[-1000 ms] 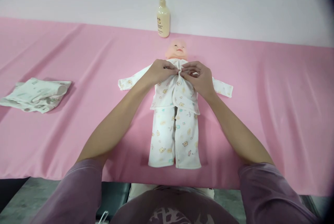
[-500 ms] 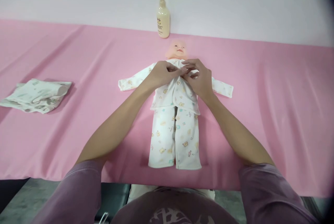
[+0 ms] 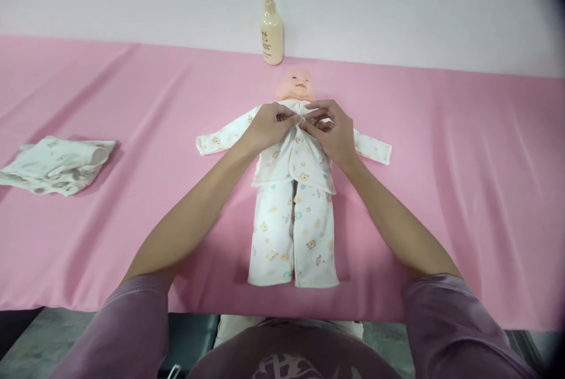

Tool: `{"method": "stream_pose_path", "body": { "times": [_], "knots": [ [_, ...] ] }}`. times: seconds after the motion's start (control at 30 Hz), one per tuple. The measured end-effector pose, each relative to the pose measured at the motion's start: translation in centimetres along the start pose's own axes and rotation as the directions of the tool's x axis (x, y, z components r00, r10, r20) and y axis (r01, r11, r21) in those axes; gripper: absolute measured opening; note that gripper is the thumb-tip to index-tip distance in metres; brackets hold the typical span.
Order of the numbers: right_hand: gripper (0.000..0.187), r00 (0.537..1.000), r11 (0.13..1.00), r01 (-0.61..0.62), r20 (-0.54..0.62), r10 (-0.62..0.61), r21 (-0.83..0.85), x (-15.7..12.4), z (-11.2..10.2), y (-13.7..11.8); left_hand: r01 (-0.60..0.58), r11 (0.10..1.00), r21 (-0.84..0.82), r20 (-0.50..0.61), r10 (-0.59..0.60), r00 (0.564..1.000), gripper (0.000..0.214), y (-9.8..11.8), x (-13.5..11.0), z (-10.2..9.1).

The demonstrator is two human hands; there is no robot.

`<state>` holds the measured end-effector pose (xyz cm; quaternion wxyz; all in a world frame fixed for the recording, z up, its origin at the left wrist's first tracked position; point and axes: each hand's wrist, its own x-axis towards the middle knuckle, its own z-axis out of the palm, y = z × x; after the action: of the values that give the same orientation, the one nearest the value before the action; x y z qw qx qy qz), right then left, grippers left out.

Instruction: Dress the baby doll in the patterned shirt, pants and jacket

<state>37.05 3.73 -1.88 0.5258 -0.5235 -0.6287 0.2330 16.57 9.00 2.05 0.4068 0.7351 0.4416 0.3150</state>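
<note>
A baby doll (image 3: 296, 82) lies on its back on the pink table cover (image 3: 441, 161), head toward the wall. It wears a white printed shirt (image 3: 300, 158) and matching trousers (image 3: 292, 238). My left hand (image 3: 268, 126) and my right hand (image 3: 333, 130) meet at the doll's chest just under the chin. The fingers of each pinch an edge of the shirt front, and the two edges are pressed together at the top of the opening. What lies under the fingertips is hidden.
A cream pump bottle (image 3: 271, 30) stands against the wall behind the doll's head. A folded pile of printed baby clothes (image 3: 55, 164) lies at the far left. The table's front edge runs just in front of my body.
My hands stay at the top of the shirt front; the fingers have shifted slightly while pinching the two edges. The view has drifted a little to the right.
</note>
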Motion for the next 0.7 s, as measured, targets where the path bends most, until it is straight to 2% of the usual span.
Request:
{"method": "stream_pose_path", "body": {
  "times": [0.23, 0.47, 0.6, 0.7],
  "knots": [
    [0.043, 0.999, 0.999, 0.042, 0.021, -0.041, -0.019, 0.0, 0.0, -0.4, -0.014, 0.999, 0.039, -0.035, 0.015, 0.999, 0.028, -0.4, 0.1, -0.1],
    [0.032, 0.997, 0.992, 0.073, 0.041, -0.069, -0.107, -0.2, 0.0, -1.2, -0.013, 0.998, 0.054, -0.060, 0.016, 0.998, 0.026, 0.6, -0.3, 0.5],
    [0.031, 0.993, 0.984, 0.121, 0.024, -0.119, -0.132, -0.4, 0.1, -0.6, -0.049, 0.998, 0.049, -0.066, 0.052, 0.996, 0.025, 0.4, -0.2, 0.6],
    [0.025, 0.992, 0.982, 0.120, -0.029, -0.125, -0.144, -0.6, 0.4, 0.2, -0.035, 0.999, 0.012, -0.062, 0.036, 0.997, 0.023, -0.1, 0.1, 0.4]
  ]
}}
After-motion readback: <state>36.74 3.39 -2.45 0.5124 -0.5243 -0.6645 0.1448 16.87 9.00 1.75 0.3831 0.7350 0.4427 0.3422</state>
